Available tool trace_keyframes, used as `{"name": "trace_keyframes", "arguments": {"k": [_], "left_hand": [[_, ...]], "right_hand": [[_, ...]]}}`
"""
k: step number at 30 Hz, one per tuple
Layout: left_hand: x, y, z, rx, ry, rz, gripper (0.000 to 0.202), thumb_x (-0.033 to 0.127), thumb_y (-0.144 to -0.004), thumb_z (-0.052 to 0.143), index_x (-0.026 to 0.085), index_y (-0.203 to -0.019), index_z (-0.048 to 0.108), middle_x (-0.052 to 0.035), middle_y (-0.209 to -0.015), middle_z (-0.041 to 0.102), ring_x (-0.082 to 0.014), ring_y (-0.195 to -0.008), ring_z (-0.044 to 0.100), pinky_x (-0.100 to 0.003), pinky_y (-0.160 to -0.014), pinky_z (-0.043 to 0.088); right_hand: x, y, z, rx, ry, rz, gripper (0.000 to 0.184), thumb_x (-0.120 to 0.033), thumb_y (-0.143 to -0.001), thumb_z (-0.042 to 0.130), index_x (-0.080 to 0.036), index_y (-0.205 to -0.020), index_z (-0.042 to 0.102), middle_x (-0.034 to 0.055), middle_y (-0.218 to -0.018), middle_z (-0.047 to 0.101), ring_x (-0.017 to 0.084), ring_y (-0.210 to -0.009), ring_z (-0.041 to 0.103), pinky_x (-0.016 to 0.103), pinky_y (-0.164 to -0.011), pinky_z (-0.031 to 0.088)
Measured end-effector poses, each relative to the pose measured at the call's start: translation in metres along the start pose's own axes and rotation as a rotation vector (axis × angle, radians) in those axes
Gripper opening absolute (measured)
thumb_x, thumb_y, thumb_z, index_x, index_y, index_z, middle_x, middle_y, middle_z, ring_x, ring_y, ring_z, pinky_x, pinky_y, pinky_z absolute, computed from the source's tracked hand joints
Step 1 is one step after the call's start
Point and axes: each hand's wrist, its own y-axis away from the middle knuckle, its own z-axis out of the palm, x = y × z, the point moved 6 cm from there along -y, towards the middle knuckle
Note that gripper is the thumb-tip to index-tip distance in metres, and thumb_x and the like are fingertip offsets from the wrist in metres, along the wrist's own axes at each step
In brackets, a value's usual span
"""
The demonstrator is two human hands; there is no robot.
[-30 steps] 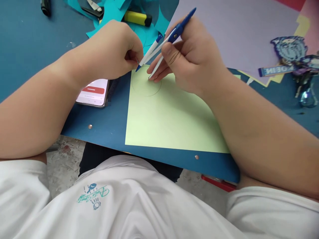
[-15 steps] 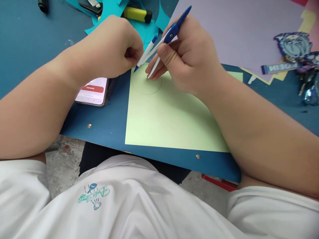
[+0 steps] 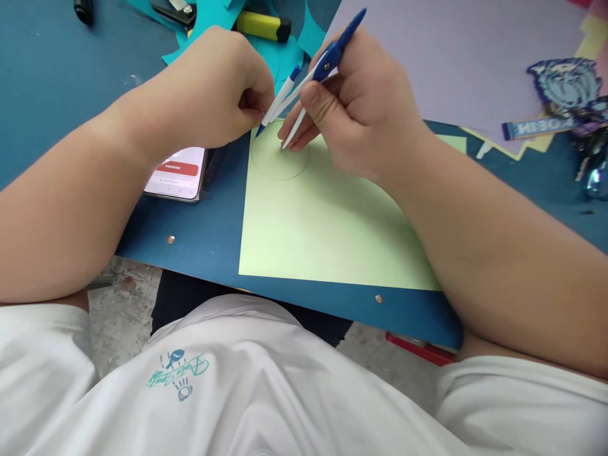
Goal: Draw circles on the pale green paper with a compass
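Observation:
A light green sheet of paper (image 3: 323, 221) lies on the blue table (image 3: 47, 82) with a faint circle (image 3: 280, 158) drawn near its top left corner. My right hand (image 3: 361, 104) is closed around a blue and white compass (image 3: 311, 76), whose points rest on the circle. My left hand (image 3: 223, 88) is curled, its fingertips pinching the compass's pencil leg near the paper's corner.
A phone (image 3: 175, 174) with a lit screen lies under my left wrist. Teal paper scraps (image 3: 209, 19), a yellow marker (image 3: 261, 26) and scissors (image 3: 175, 9) lie at the back. A lilac sheet (image 3: 451, 57) and printed cutouts (image 3: 555, 88) lie at right.
Both hands and the compass have barely shifted; the view moved slightly.

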Motion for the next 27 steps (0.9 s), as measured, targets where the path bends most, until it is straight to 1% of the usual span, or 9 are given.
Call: {"name": "trace_keyframes", "arguments": {"k": [2,5,7,9,12,15,19,23,27], "left_hand": [[0.001,0.0,0.0,-0.008,0.007,-0.002,0.051,0.038,-0.089,0.049,0.008,-0.094,0.09,-0.0067,-0.077,0.06,-0.016,-0.071,0.047,-0.039,-0.08,0.037],[0.0,0.0,0.001,-0.017,0.007,-0.007,0.053,0.038,-0.087,0.048,0.008,-0.099,0.091,-0.0069,-0.079,0.061,-0.0165,-0.073,0.048,-0.039,-0.08,0.035],[-0.001,-0.001,0.001,-0.013,0.011,-0.015,0.049,0.039,-0.085,0.05,0.01,-0.095,0.089,-0.0059,-0.077,0.058,-0.0159,-0.072,0.047,-0.039,-0.081,0.035],[-0.003,-0.001,0.002,-0.008,0.012,-0.027,0.041,0.04,-0.084,0.051,0.012,-0.086,0.082,-0.0049,-0.074,0.055,-0.0157,-0.07,0.047,-0.04,-0.083,0.038],[-0.004,-0.002,0.002,0.002,0.001,-0.017,0.031,0.038,-0.083,0.051,0.015,-0.077,0.072,-0.0044,-0.072,0.05,-0.0212,-0.075,0.063,-0.044,-0.088,0.051],[-0.004,-0.001,0.002,0.005,-0.014,-0.026,0.028,0.031,-0.084,0.052,0.014,-0.077,0.073,-0.004,-0.071,0.05,-0.0266,-0.086,0.076,-0.048,-0.095,0.062],[-0.005,0.0,0.001,-0.004,-0.017,-0.051,0.028,0.026,-0.084,0.055,0.013,-0.08,0.079,-0.0039,-0.07,0.055,-0.0253,-0.083,0.075,-0.047,-0.095,0.063],[-0.004,0.001,0.0,-0.014,-0.013,-0.053,0.035,0.029,-0.088,0.058,0.011,-0.09,0.087,-0.0054,-0.072,0.061,-0.0208,-0.071,0.063,-0.044,-0.086,0.056],[-0.004,-0.001,0.003,-0.042,-0.076,-0.098,0.037,0.03,-0.084,0.061,0.01,-0.094,0.091,-0.0061,-0.072,0.061,-0.0222,-0.072,0.062,-0.043,-0.08,0.053]], "right_hand": [[-0.002,0.0,0.001,-0.008,0.014,-0.013,0.067,-0.096,-0.113,0.059,-0.03,-0.123,0.054,-0.0042,-0.091,0.08,0.017,-0.076,0.082,0.035,-0.072,0.073],[-0.007,-0.001,-0.001,-0.008,0.075,-0.039,0.066,-0.096,-0.114,0.056,-0.03,-0.118,0.056,-0.0032,-0.093,0.081,0.018,-0.082,0.083,0.035,-0.069,0.068],[-0.008,-0.003,-0.004,-0.027,0.106,-0.063,0.061,-0.092,-0.118,0.055,-0.032,-0.116,0.058,-0.0035,-0.094,0.082,0.018,-0.086,0.085,0.034,-0.066,0.065],[-0.007,-0.006,-0.005,-0.094,0.092,-0.065,0.047,-0.08,-0.123,0.058,-0.034,-0.117,0.061,-0.004,-0.098,0.085,0.017,-0.089,0.087,0.034,-0.069,0.067],[-0.004,-0.009,-0.003,-0.191,0.057,-0.054,0.027,-0.061,-0.125,0.06,-0.034,-0.121,0.06,-0.0034,-0.101,0.087,0.016,-0.09,0.088,0.037,-0.078,0.071],[-0.006,-0.01,0.0,-0.126,0.089,-0.081,0.021,-0.05,-0.124,0.062,-0.032,-0.117,0.056,-0.0031,-0.095,0.082,0.018,-0.082,0.084,0.039,-0.077,0.069],[-0.01,-0.009,0.006,-0.086,0.083,-0.099,0.01,-0.026,-0.118,0.059,-0.03,-0.114,0.051,-0.0021,-0.093,0.079,0.019,-0.077,0.078,0.038,-0.073,0.064],[-0.012,-0.009,0.004,-0.106,0.118,-0.095,0.013,-0.026,-0.119,0.058,-0.029,-0.111,0.048,-0.0001,-0.098,0.08,0.019,-0.083,0.077,0.037,-0.078,0.062],[-0.016,-0.01,0.004,-0.153,0.146,-0.106,0.011,-0.025,-0.119,0.057,-0.029,-0.111,0.051,-0.0005,-0.1,0.079,0.018,-0.085,0.077,0.036,-0.079,0.06]]}}
